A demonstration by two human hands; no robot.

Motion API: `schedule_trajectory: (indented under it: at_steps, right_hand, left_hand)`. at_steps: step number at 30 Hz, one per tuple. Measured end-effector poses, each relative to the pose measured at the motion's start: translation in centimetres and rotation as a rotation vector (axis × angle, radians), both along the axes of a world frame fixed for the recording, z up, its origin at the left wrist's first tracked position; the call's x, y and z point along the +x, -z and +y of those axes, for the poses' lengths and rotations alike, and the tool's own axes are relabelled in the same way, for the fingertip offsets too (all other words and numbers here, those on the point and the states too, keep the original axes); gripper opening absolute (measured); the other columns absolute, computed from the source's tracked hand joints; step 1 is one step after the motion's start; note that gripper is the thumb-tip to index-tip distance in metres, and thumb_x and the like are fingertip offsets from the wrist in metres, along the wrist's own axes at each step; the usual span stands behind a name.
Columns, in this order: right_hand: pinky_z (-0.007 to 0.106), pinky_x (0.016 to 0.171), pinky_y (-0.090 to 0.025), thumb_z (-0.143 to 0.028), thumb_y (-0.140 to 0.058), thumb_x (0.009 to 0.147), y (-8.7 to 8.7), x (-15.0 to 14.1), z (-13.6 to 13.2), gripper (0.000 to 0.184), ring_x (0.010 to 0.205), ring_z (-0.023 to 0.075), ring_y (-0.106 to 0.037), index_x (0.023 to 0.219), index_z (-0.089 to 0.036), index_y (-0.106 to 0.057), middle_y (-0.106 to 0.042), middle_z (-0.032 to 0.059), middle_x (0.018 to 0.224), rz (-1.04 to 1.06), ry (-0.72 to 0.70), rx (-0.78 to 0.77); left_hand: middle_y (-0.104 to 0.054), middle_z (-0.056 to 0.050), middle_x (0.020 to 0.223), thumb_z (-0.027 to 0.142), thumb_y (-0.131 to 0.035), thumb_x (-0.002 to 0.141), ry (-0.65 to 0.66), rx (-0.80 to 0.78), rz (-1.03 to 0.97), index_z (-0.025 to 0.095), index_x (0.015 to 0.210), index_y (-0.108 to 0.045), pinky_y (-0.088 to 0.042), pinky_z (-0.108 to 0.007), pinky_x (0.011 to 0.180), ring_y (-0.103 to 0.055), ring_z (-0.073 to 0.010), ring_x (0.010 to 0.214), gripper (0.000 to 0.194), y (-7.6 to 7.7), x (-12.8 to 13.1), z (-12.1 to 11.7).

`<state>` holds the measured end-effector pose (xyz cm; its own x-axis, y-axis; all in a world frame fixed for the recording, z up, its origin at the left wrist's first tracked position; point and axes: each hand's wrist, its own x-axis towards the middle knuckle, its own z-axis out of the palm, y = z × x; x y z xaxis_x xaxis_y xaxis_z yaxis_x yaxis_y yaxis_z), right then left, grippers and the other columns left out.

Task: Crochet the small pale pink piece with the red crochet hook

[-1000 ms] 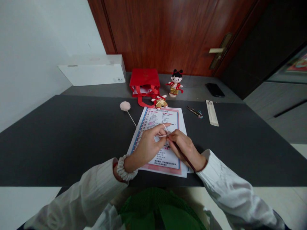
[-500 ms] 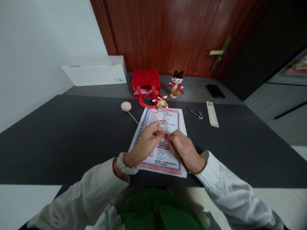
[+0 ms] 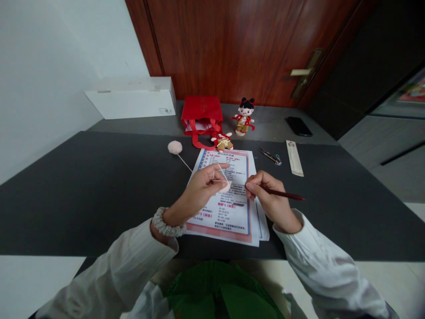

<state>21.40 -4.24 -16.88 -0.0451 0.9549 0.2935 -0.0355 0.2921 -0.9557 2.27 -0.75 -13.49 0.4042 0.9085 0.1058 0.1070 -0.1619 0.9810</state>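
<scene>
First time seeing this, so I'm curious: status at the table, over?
Left hand holding pale pink crochet piece, yarn running to yarn ball. Right hand holding dark red crochet hook, apart from piece. Pattern sheet underneath.

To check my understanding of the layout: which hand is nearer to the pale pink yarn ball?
The left hand is nearer, below and to the right of the pale pink yarn ball in the view. The right hand is farther away, beyond the left hand.
</scene>
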Motion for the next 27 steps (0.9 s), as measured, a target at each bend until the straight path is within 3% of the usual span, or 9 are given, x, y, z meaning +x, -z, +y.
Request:
schedule_trajectory:
  at_steps: [4,10,12,14,17,20,22,25,27]
  right_hand:
    - [0.026,0.053,-0.037,-0.029,-0.069,0.08,0.1,0.3,0.1,0.019,0.054,0.0107,-0.048,0.071,-0.019,-0.055,-0.056,-0.0036,0.061,0.052,-0.04,-0.017]
    - [0.025,0.049,-0.037,-0.031,-0.061,0.086,0.2,-1.0,0.2,0.02,0.049,0.0104,-0.046,0.073,-0.021,-0.05,-0.052,-0.0051,0.058,0.162,-0.136,-0.06]
    - [0.026,0.052,-0.04,-0.029,-0.058,0.089,0.2,-1.5,-0.1,0.016,0.053,0.0115,-0.049,0.076,-0.022,-0.05,-0.053,-0.0039,0.062,0.018,-0.048,0.047]
    - [0.028,0.058,-0.042,-0.023,-0.056,0.09,0.3,-1.8,-0.4,0.011,0.061,0.0135,-0.052,0.08,-0.022,-0.052,-0.055,-0.0013,0.069,-0.252,0.057,0.244]
    - [0.031,0.061,-0.043,-0.013,-0.052,0.089,0.8,-1.8,-0.8,0.011,0.069,0.0172,-0.052,0.085,-0.022,-0.054,-0.056,0.0029,0.074,-0.644,0.163,0.543]
    - [0.032,0.061,-0.044,-0.008,-0.051,0.089,1.1,-1.5,-1.0,0.016,0.07,0.018,-0.053,0.094,-0.023,-0.054,-0.058,0.0041,0.078,-0.663,0.192,0.702]
    - [0.031,0.062,-0.045,-0.011,-0.053,0.089,1.1,-1.4,-0.9,0.014,0.072,0.0168,-0.055,0.096,-0.024,-0.052,-0.059,0.0032,0.081,-0.507,0.133,0.657]
    - [0.028,0.06,-0.046,-0.022,-0.056,0.09,0.6,-1.2,-0.7,0.005,0.068,0.014,-0.055,0.088,-0.024,-0.053,-0.058,0.0,0.078,-0.241,0.029,0.336]
    - [0.026,0.056,-0.044,-0.028,-0.06,0.088,0.4,-0.8,-0.5,0.01,0.061,0.0122,-0.052,0.083,-0.023,-0.054,-0.056,-0.002,0.072,-0.099,-0.014,0.162]
  left_hand:
    - [-0.067,-0.008,0.093,0.014,-0.062,0.076,0.042,-0.054,-0.044,0.016,0.065,-0.057,-0.04,-0.034,0.089,-0.052,-0.0244,0.117,0.012,-0.1,-0.3,0.2]
    - [-0.065,-0.003,0.084,0.014,-0.066,0.074,0.081,-0.157,-0.106,0.015,0.079,-0.061,-0.041,-0.031,0.08,-0.06,-0.019,0.093,0.007,-0.1,0.3,-0.4]
    - [-0.062,0.001,0.074,0.015,-0.067,0.074,0.088,-0.224,-0.177,0.015,0.1,-0.062,-0.041,-0.029,0.075,-0.059,-0.0149,0.078,0.027,0.3,0.9,-0.6]
    - [-0.059,0.004,0.069,0.015,-0.068,0.074,0.066,-0.289,-0.251,0.014,0.117,-0.057,-0.041,-0.028,0.07,-0.055,-0.0119,0.068,0.044,0.6,1.5,-0.7]
    - [-0.058,0.003,0.067,0.015,-0.068,0.073,0.038,-0.374,-0.323,0.013,0.115,-0.059,-0.039,-0.026,0.066,-0.052,-0.0101,0.064,0.043,0.8,2.1,-0.7]
    - [-0.058,0.002,0.068,0.014,-0.069,0.07,0.097,-0.508,-0.419,0.014,0.109,-0.064,-0.04,-0.026,0.068,-0.052,-0.01,0.066,0.039,0.5,2.2,-0.7]
    - [-0.058,0.001,0.071,0.012,-0.07,0.069,0.149,-0.588,-0.456,0.015,0.107,-0.066,-0.042,-0.026,0.071,-0.054,-0.0109,0.07,0.038,0.3,1.8,-0.7]
    - [-0.06,0.0,0.077,0.01,-0.069,0.069,0.154,-0.623,-0.445,0.016,0.106,-0.067,-0.044,-0.028,0.075,-0.057,-0.013,0.075,0.038,0.0,1.1,-0.4]
    - [-0.061,-0.001,0.08,0.009,-0.068,0.068,0.132,-0.614,-0.427,0.016,0.105,-0.068,-0.045,-0.028,0.075,-0.058,-0.0139,0.077,0.037,-0.2,0.6,-0.2]
